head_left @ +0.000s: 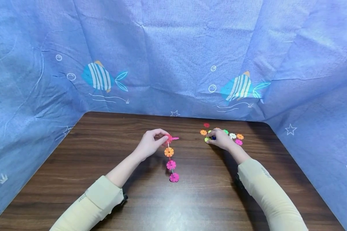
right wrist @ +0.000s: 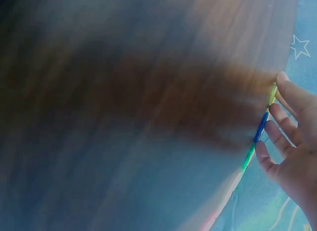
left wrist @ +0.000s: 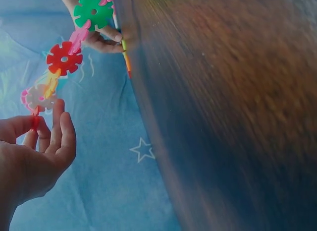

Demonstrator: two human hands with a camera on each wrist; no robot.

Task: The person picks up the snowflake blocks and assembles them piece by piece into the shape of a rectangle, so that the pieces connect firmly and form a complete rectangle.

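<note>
My left hand (head_left: 151,144) pinches a red notched flower disc (left wrist: 35,123) between thumb and fingers. It belongs to a chain of interlocked flower discs (head_left: 169,152), which runs toward me over the table. In the left wrist view white, orange, red, pink and green discs (left wrist: 94,12) show along it, slotted crosswise. At the right, my right hand (head_left: 221,140) is low over loose discs, its thumb and forefinger at opposite edges of a yellow-green flower disc (right wrist: 272,93) lying flat. A blue disc (right wrist: 261,127) lies under its other fingers, beside a green disc (right wrist: 248,156).
Around the right hand lie more loose discs on the brown wooden table (head_left: 104,141): a red one (head_left: 206,125), an orange one (head_left: 203,132), a white one (head_left: 232,136) and a magenta one (head_left: 238,142). A blue fish-print cloth (head_left: 173,57) hangs behind the table.
</note>
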